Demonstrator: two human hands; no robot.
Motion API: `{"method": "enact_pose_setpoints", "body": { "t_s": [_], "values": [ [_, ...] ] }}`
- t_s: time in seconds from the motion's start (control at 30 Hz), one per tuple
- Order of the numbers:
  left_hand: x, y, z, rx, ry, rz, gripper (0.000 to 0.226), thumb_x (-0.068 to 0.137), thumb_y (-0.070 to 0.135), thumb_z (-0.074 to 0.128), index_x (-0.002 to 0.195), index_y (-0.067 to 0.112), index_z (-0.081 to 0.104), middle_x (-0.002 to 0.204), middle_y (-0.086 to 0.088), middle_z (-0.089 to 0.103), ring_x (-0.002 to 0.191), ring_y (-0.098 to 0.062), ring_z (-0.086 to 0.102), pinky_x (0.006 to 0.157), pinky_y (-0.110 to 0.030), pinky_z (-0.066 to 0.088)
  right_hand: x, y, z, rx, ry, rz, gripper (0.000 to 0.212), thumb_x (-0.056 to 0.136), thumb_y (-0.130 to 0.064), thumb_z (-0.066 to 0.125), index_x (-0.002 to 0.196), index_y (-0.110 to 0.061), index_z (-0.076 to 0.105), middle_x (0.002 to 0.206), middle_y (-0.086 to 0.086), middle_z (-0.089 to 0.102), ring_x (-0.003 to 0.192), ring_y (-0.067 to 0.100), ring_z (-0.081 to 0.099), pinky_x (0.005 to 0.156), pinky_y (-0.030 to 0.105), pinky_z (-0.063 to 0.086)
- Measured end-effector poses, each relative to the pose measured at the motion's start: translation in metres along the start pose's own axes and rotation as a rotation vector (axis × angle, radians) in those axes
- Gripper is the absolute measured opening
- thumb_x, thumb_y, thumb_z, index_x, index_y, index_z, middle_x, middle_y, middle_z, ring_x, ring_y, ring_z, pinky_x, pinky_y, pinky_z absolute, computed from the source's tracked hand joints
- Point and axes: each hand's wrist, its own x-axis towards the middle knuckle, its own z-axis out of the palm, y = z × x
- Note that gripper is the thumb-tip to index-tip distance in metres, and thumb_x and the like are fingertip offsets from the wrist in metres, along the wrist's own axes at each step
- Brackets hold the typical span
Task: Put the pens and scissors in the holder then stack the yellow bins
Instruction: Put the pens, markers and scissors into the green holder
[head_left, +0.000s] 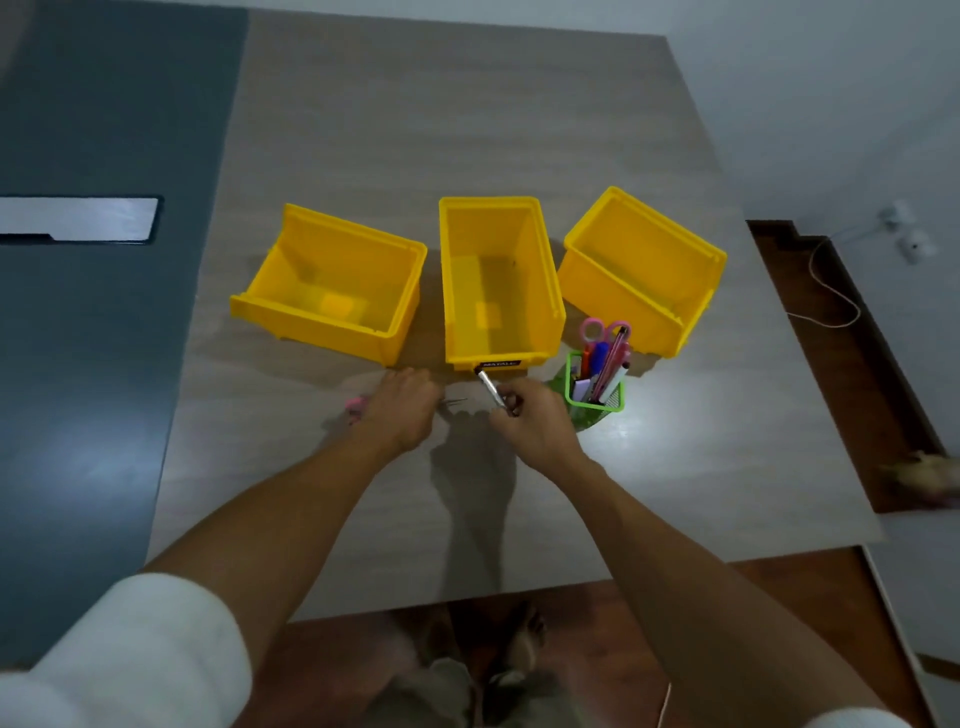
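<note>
A grey wood-grain table (467, 130) fills most of the view, and 3 yellow bins stand on it in a row, all apart from one another and none stacked. The left bin (332, 291) is turned at an angle, the middle bin (498, 280) sits straight, and the right bin (644, 270) is angled the other way. The middle bin carries a small black label (500, 364) on its near lip; it seems to read "MATALL", though the letters are blurred.

Just beside the right bin's near corner stands a green mesh holder (595, 387), with a pair of pink-handled scissors (605, 330) and several pens (597, 364) upright in it.

The right hand (535, 426) pinches a silver pen (491, 387) between its fingertips, the pen's black tip touching or nearly touching the middle bin's front edge. The left hand (402, 410) is curled down over a second pair of pink scissors (357, 405) lying on the table; whether it actually grips them cannot be told, as the hand hides most of the pair.
</note>
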Motion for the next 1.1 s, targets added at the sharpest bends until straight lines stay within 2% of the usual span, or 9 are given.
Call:
{"method": "enact_pose_setpoints", "body": {
  "t_s": [0.1,0.23,0.37,0.43,0.53,0.67,0.83,1.0,1.1],
  "values": [
    [-0.003,0.005,-0.016,-0.108,0.001,-0.036,0.023,0.099,0.027,0.052,0.101,0.015,0.071,0.114,-0.016,0.063,0.106,-0.039,0.064,0.078,-0.043,0.048,-0.003,-0.013,-0.01,0.171,0.053,0.062,0.007,0.083,-0.015,0.069,0.09,-0.013,0.07,0.071,0.003,0.061,0.064,0.022,0.054,0.061,0.049,0.051],
    [-0.011,0.016,-0.046,-0.355,0.086,-0.117,0.025,0.1,0.039,0.05,0.094,0.024,0.069,0.102,-0.009,0.071,0.096,-0.034,0.067,0.069,-0.039,0.049,-0.004,-0.028,-0.034,0.34,0.151,0.099,0.006,0.086,-0.014,0.068,0.092,-0.015,0.069,0.071,-0.004,0.061,0.064,0.014,0.054,0.059,0.036,0.047],
    [-0.018,0.05,-0.085,-0.925,0.128,-0.193,0.029,0.103,0.034,0.054,0.095,0.009,0.066,0.076,-0.011,0.076,0.066,-0.024,0.073,0.06,-0.032,0.051,0.001,-0.031,-0.074,0.401,0.264,0.07,0.007,0.086,-0.01,0.068,0.092,-0.01,0.071,0.071,-0.005,0.062,0.062,0.007,0.054,0.058,0.022,0.041],
    [-0.023,0.074,-0.107,-1.246,0.153,-0.211,0.04,0.102,0.036,0.058,0.098,-0.003,0.065,0.077,-0.019,0.077,0.065,-0.026,0.077,0.058,-0.034,0.058,0.003,-0.028,-0.095,0.427,0.288,0.063,0.005,0.087,-0.011,0.068,0.091,-0.01,0.071,0.069,-0.004,0.062,0.06,0.009,0.053,0.058,0.028,0.041],
    [-0.025,0.101,-0.132,-1.442,0.213,-0.213,0.062,0.093,0.056,0.061,0.096,-0.006,0.065,0.083,-0.022,0.078,0.075,-0.033,0.079,0.06,-0.036,0.064,0.005,-0.021,-0.123,0.449,0.315,0.055,0.006,0.087,-0.012,0.066,0.089,-0.009,0.07,0.071,0.003,0.065,0.061,0.018,0.056,0.058,0.036,0.047],
    [-0.016,0.123,-0.153,-1.552,0.313,-0.198,0.074,0.098,0.063,0.041,0.1,-0.007,0.065,0.089,-0.023,0.079,0.08,-0.031,0.08,0.067,-0.037,0.066,0.006,-0.009,-0.151,0.468,0.327,0.049,0.005,0.086,-0.016,0.066,0.086,-0.019,0.07,0.081,0.012,0.073,0.074,0.025,0.068,0.068,0.048,0.058],
    [-0.001,0.142,-0.148,-1.549,0.41,-0.246,0.009,0.1,0.011,0.06,0.103,0.003,0.063,0.106,-0.029,0.075,0.084,-0.025,0.079,0.067,-0.03,0.063,0.002,0.007,-0.158,0.507,0.279,0.057,0.026,0.076,-0.028,0.078,0.092,-0.01,0.069,0.084,0.011,0.07,0.074,0.029,0.067,0.069,0.047,0.058],
    [0.001,0.168,-0.133,-1.54,0.502,-0.33,0.056,0.1,0.008,0.059,0.146,0.015,0.029,0.109,-0.014,0.077,0.09,-0.016,0.077,0.08,-0.034,0.06,-0.005,0.022,-0.158,0.437,0.246,0.048,0.039,0.084,-0.024,0.081,0.113,-0.013,0.057,0.09,0.0,0.066,0.08,0.014,0.064,0.072,0.04,0.06],
    [0.004,0.179,-0.126,-1.521,0.472,-0.36,0.045,0.102,0.013,0.057,0.145,0.017,0.048,0.1,-0.001,0.079,0.092,-0.007,0.071,0.072,-0.027,0.049,-0.007,0.033,-0.158,0.323,0.202,0.008,0.037,0.085,-0.013,0.075,0.114,-0.014,0.053,0.091,0.0,0.065,0.083,0.019,0.066,0.072,0.047,0.062]
  ]
}}
